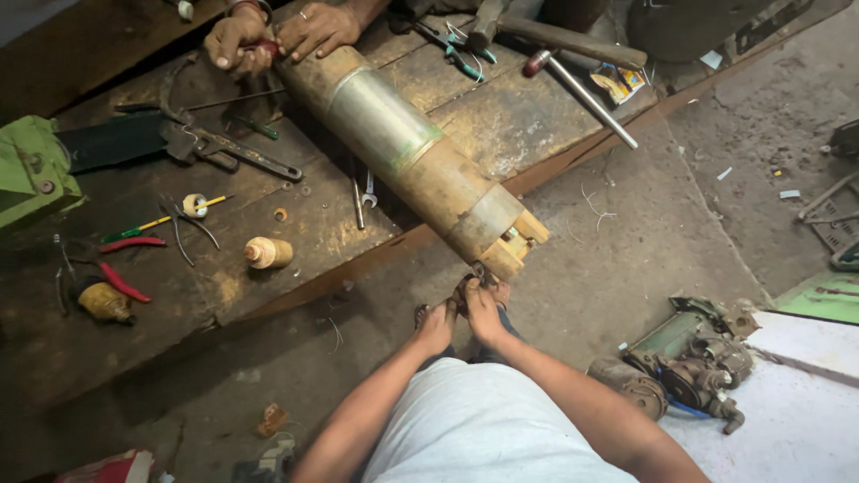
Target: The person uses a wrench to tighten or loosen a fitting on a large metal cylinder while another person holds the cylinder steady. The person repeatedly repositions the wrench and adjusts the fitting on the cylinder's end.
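A long cylindrical motor housing [407, 152] lies on the workbench [501, 116], running from upper centre down to the middle of the frame, its lower end overhanging the bench edge. Just below that end are the left hand [437, 326] and right hand [483, 309]. At the housing's upper end rest a co-worker's hands [277, 36]. Left of the housing lie a pipe wrench [228, 148] and, further left, pliers [121, 264]. A hammer [555, 36] lies at upper right. A small engine part [693, 362] sits on the floor at lower right.
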